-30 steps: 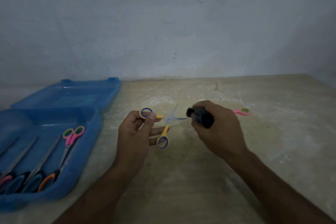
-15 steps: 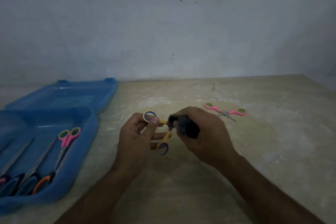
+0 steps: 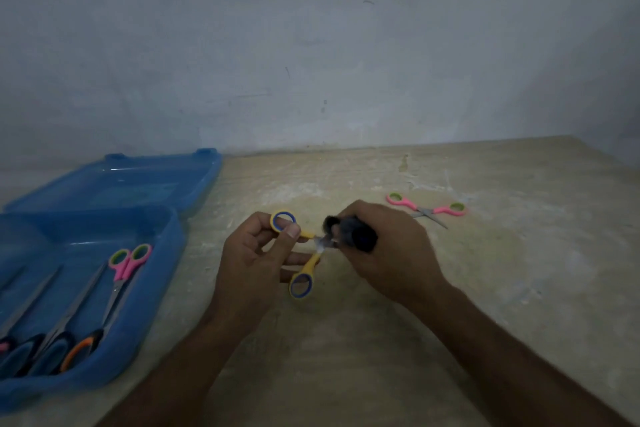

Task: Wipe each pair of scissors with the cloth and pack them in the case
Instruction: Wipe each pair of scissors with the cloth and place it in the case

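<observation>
Several scissors [image 3: 119, 282] inside blue case [image 3: 173, 253]

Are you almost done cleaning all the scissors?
Partly. Several scissors already lie in the open blue case, among them a pink-handled pair and an orange-handled pair. Right now the left hand holds the yellow scissors spread open while the right hand rubs the dark cloth over the blades. One pink pair lies on the table unpacked; whether it's wiped can't be told.
</observation>
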